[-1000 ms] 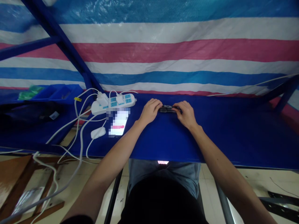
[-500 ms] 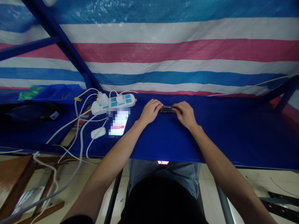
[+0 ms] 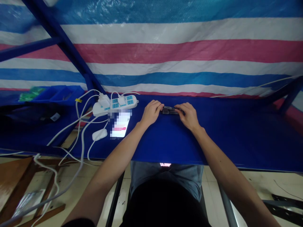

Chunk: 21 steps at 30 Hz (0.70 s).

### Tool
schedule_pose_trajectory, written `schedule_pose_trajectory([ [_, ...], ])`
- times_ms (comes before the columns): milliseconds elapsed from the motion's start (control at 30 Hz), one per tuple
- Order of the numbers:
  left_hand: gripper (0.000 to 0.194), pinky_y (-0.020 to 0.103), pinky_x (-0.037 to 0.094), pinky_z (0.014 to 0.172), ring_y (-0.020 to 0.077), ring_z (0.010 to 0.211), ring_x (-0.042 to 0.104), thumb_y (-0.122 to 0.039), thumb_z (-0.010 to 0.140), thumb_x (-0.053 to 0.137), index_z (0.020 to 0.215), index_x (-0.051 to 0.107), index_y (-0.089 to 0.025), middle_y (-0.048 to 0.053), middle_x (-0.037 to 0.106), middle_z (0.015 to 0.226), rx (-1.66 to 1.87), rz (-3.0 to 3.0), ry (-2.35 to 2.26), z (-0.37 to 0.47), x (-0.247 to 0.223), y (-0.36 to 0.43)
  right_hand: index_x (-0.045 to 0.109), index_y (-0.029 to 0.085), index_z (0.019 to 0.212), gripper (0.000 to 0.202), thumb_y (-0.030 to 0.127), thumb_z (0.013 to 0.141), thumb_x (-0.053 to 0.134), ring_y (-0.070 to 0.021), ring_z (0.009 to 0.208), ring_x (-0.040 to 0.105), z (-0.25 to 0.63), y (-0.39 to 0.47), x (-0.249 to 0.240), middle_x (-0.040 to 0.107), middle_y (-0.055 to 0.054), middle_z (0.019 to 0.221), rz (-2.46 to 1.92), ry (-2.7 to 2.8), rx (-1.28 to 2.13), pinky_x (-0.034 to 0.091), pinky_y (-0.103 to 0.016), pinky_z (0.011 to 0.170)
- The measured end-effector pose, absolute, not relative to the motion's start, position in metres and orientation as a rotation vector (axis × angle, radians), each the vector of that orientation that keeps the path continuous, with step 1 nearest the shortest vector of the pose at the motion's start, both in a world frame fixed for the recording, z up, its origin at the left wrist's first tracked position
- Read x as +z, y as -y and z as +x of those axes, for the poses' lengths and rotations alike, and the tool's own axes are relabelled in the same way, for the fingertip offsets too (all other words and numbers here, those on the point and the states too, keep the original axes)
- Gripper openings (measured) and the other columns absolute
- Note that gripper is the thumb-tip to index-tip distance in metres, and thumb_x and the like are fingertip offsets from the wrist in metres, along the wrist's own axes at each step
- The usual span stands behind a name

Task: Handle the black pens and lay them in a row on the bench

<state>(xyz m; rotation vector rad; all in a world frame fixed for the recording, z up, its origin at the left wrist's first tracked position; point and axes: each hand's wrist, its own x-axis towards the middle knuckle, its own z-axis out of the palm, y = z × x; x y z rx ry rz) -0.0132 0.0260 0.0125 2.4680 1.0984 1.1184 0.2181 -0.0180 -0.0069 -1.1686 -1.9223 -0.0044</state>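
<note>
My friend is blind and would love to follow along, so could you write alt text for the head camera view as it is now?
Two bare hands, left and right, grip opposite ends of a small bundle of dark, slender items above a blue table. To their left lie a lit phone and a white power strip.

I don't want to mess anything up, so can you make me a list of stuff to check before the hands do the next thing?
1. Left hand at one end of the dark slim things: ok.
2. Right hand at the other end: ok.
3. Number of dark things known: cannot tell, they are small and partly covered by fingers.
4. Power strip away from both hands: ok.
5. White cords tidy: not ok, they cross each other and hang over the edge of the blue table.
6. Phone not touched by the left forearm: cannot tell, they look very close.
</note>
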Motion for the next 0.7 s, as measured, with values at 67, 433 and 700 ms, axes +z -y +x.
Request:
schedule_pose_trajectory([
  [67, 0.04, 0.038, 0.046, 0.081, 0.0211, 0.083, 0.058, -0.035, 0.11, 0.042, 0.077, 0.059, -0.02, 0.003, 0.066, 0.08, 1.17, 2.451, -1.129, -0.014, 0.013, -0.026, 0.076, 0.024, 0.106, 0.024, 0.034, 0.103, 0.054, -0.0257, 0.09, 0.062, 0.221, 0.017, -0.008, 0.076, -0.007, 0.099, -1.19, 1.891, -0.021, 0.044, -0.043, 0.08],
  [433, 0.039, 0.038, 0.049, 0.085, 0.0203, 0.087, 0.06, -0.041, 0.109, 0.044, 0.082, 0.063, -0.021, 0.004, 0.068, 0.086, 1.209, 2.427, -1.137, -0.013, 0.012, -0.027, 0.075, 0.025, 0.107, 0.018, 0.034, 0.101, 0.06, -0.0275, 0.092, 0.064, 0.22, 0.018, -0.006, 0.076, -0.008, 0.099, -1.185, 1.854, -0.015, 0.047, -0.045, 0.082],
  [700, 0.046, 0.037, 0.049, 0.085, 0.0189, 0.083, 0.061, -0.043, 0.108, 0.046, 0.073, 0.065, -0.02, 0.003, 0.069, 0.081, 1.134, 2.454, -1.011, -0.01, 0.009, -0.025, 0.073, 0.023, 0.099, 0.019, 0.035, 0.102, 0.059, -0.026, 0.091, 0.065, 0.21, 0.021, -0.01, 0.074, -0.009, 0.098, -1.115, 1.885, -0.011, 0.05, -0.042, 0.082],
])
